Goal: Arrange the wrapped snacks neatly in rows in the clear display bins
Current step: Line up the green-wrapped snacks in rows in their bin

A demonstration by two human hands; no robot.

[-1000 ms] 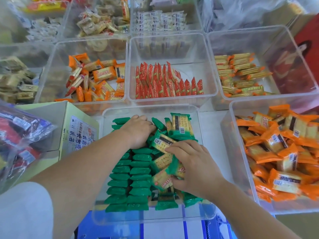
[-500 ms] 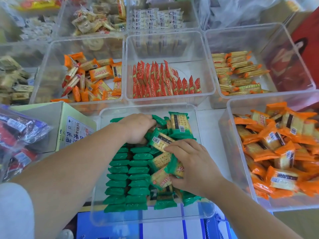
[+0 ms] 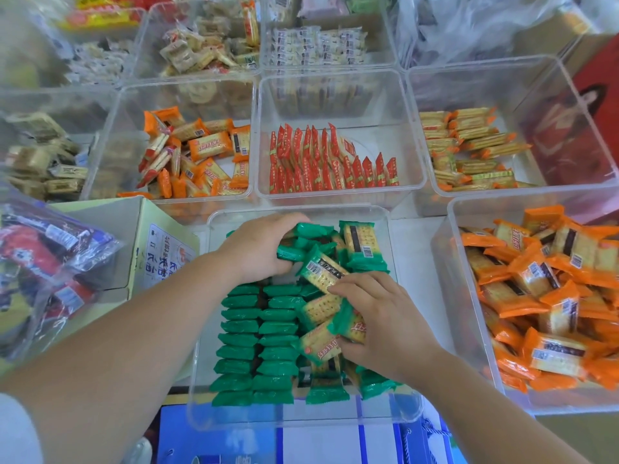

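Nearby, lower centre: clear bin (image 3: 301, 420) holds green snacks (image 3: 258, 343), two upright rows along left side; right hand (image 3: 378, 323) clutches loose packs (image 3: 321, 272), likely feeding third row; left hand (image 3: 261, 249) grasps green snacks at far end, probably bracing rows.

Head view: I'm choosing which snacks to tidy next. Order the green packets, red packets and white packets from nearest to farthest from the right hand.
1. Green packets: front centre, directly under the right hand.
2. Red packets: middle row, straight beyond.
3. White packets: back row, farthest.
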